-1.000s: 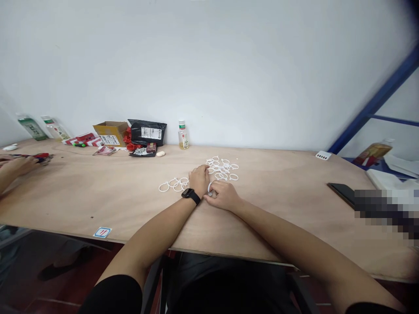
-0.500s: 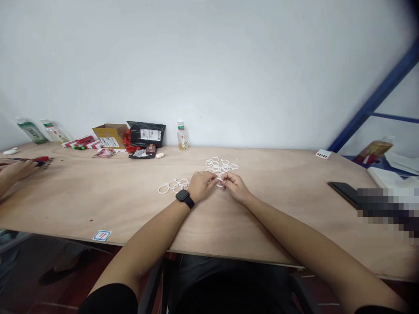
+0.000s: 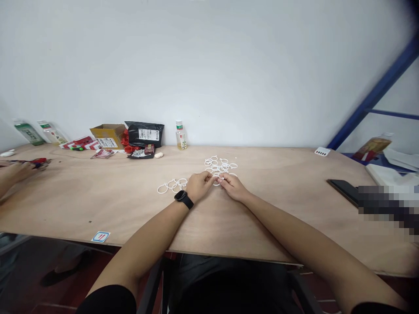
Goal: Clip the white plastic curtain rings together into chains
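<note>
Between my two hands is a white ring (image 3: 216, 183), which looks like a plastic curtain ring. My left hand (image 3: 199, 185), with a black watch on its wrist, pinches the ring's left side. On the other side, the thumb and fingers of my right hand (image 3: 231, 186) are closed on it. Just beyond my fingers lies a loose pile of similar white rings (image 3: 215, 168). A smaller group of white rings (image 3: 172, 185) rests on the table to the left of my left hand and is partly covered by it.
Along the wall stand a bottle (image 3: 181, 136), a black parcel bag (image 3: 145, 134) and an open cardboard box (image 3: 108, 135). At the far left, another person's hand (image 3: 16, 174) works over small items. A dark phone-like slab (image 3: 343, 192) lies on the right of the wooden table (image 3: 131, 192).
My right fingers have shifted slightly and come closer to my left fingertips around the ring. The whole view has moved a little.
</note>
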A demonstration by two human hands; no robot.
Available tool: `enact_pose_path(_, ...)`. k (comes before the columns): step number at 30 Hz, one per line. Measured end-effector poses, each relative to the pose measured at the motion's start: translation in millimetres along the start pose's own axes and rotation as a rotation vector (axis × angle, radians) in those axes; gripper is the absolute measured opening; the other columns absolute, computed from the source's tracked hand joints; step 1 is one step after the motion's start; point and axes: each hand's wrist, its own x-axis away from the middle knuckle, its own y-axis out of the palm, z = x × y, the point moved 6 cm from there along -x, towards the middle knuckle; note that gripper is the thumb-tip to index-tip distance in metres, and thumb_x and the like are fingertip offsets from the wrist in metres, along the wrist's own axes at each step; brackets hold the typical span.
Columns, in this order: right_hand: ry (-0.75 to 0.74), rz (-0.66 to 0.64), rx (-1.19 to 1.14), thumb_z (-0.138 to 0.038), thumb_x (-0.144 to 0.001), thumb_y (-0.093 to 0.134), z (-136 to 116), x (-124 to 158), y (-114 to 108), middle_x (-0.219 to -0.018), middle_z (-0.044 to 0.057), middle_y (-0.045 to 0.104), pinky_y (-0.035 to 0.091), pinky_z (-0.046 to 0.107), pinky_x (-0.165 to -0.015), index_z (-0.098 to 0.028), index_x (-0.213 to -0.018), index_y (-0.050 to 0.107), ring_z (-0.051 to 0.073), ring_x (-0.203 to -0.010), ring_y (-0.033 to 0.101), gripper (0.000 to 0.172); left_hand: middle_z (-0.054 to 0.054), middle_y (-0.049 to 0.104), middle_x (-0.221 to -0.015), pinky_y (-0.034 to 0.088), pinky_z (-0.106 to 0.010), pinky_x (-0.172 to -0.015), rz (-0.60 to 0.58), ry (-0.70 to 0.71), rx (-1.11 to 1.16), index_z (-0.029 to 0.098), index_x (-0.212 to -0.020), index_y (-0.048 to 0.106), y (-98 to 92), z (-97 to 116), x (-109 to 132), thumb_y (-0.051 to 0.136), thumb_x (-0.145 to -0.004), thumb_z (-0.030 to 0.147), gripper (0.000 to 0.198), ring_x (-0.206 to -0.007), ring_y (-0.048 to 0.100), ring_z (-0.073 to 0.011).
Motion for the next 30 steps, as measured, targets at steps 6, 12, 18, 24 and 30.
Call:
enact_pose_path(6,-0.004,-0.038,0.03,-0.033,-0.093,0.043,3,2,3,-0.068,-0.002,0.058,0.043,0.026,-0.064,-0.021,-0.082,0.052,0.015,-0.064,0.056,0.019,0.001,0.066,-0.071,0.041,-0.023,-0.06,-0.048,0.06,0.03,0.019,-0.095,0.064,1.2,7,1,0.056,-0.088,0.036,0.02,-0.062,0.059,-0.0116)
enact_pose_path(12,-0.058,-0.114,0.016,-0.025,-0.089,0.039,0,2,4,-0.069,-0.001,0.056,0.044,0.026,-0.063,-0.021,-0.077,0.05,0.015,-0.065,0.056,0.016,-0.001,0.067,-0.074,0.039,-0.023,-0.062,-0.145,0.167,-0.057,0.018,-0.081,0.064,6.1,14,2,0.049,-0.093,0.037,0.027,-0.065,0.057,-0.0125)
enact_pose_path(18,-0.028,-0.117,-0.021,-0.016,-0.081,0.039,1,2,5,-0.066,-0.001,0.058,0.045,0.027,-0.061,-0.021,-0.075,0.053,0.016,-0.062,0.058,0.016,-0.001,0.065,-0.072,0.037,-0.023,-0.06,-0.172,0.191,-0.042,0.017,-0.08,0.063,7.4,17,4,0.048,-0.093,0.039,0.029,-0.064,0.055,-0.012)
enact_pose_path(24,-0.096,-0.066,0.014,-0.012,-0.075,0.038,-10,0,1,-0.063,-0.001,0.061,0.044,0.026,-0.064,-0.019,-0.066,0.056,0.015,-0.063,0.057,0.021,-0.002,0.065,-0.077,0.042,-0.025,-0.068,-0.189,0.251,-0.019,0.018,-0.082,0.063,10.0,21,4,0.043,-0.096,0.038,0.031,-0.071,0.058,-0.0138)
enact_pose_path(30,-0.124,0.031,0.108,-0.014,-0.08,0.044,-3,-3,-10,-0.089,0.002,0.068,0.046,0.027,-0.074,-0.019,-0.101,0.063,0.016,-0.078,0.062,0.029,-0.005,0.061,-0.085,0.044,-0.028,-0.077,-0.04,0.258,-0.014,0.018,-0.078,0.059,-0.8,17,1,0.051,-0.091,0.036,0.024,-0.082,0.057,-0.016)
